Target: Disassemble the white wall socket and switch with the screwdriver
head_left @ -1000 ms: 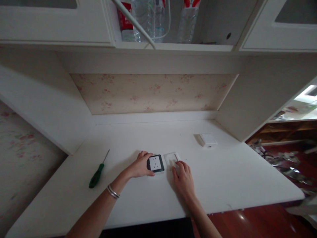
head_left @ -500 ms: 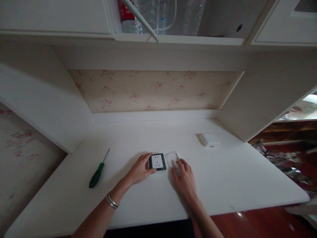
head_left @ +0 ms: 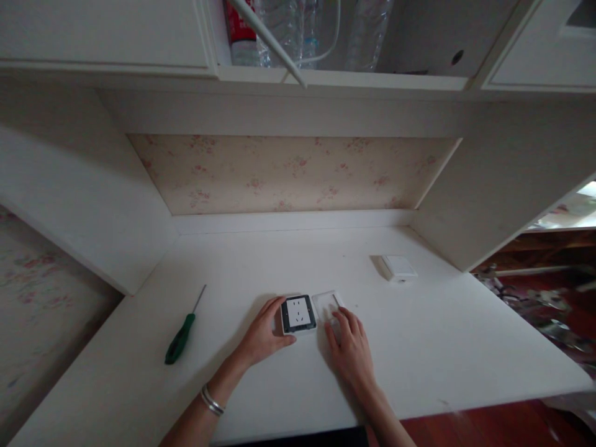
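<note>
A wall socket [head_left: 298, 312] with a white face and dark frame sits in a white box on the desk. Around its left side my left hand [head_left: 264, 334] curls, thumb at the lower edge and fingers at the upper left corner. A white socket cover [head_left: 325, 303] lies flat against the socket's right side. My right hand [head_left: 350, 341] has its bent fingers on the cover's right part; the fingers hide some of it. To the left, a screwdriver [head_left: 180, 338] with a green handle rests on the desk, its tip pointing away from me.
A second white switch or socket box [head_left: 399, 268] stands at the back right of the white desk [head_left: 442, 335]. Side panels rise left and right. Overhead, a shelf [head_left: 344, 77] holds plastic bottles, and a white cable [head_left: 270, 40] hangs from it.
The view has shifted slightly. Both hands stay at the socket and the cover, with the left thumb lower along the socket's front edge. The right fingers have shifted slightly on the cover.
</note>
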The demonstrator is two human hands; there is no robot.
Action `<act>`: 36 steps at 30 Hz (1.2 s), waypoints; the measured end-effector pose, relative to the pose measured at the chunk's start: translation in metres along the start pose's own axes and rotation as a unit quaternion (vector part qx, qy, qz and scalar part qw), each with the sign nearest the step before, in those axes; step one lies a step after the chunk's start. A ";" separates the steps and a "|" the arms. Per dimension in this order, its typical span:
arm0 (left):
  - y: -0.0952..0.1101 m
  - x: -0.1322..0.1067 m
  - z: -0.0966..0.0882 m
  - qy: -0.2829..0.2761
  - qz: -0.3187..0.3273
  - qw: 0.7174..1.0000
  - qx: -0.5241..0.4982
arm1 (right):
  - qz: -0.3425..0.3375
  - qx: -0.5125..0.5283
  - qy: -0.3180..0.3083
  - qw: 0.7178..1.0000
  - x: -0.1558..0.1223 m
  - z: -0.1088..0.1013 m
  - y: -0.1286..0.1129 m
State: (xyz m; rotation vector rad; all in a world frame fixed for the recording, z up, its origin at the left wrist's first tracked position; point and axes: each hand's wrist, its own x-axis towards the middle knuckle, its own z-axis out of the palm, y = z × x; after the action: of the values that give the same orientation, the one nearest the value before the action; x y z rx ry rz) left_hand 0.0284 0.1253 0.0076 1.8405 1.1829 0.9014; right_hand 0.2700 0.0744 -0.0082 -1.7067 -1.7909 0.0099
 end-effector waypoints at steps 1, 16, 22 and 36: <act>-0.001 0.000 0.001 0.003 -0.003 1.000 -0.003 | -0.003 0.002 -0.002 1.000 0.000 0.000 -0.001; 0.007 -0.003 -0.001 0.007 0.014 1.000 -0.021 | -0.035 0.041 -0.023 0.998 0.000 -0.002 -0.006; -0.002 -0.030 -0.044 0.177 -0.014 0.973 0.148 | -0.041 0.059 0.009 0.997 -0.002 -0.002 -0.003; -0.039 -0.070 -0.143 0.159 -0.239 0.857 0.428 | -0.157 0.283 -0.164 0.932 -0.030 -0.042 -0.116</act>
State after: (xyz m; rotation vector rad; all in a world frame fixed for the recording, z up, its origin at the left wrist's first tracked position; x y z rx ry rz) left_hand -0.1323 0.1023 0.0285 1.8926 2.4091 0.3970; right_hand 0.1842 0.0125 0.0615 -1.0406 -2.0249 0.6446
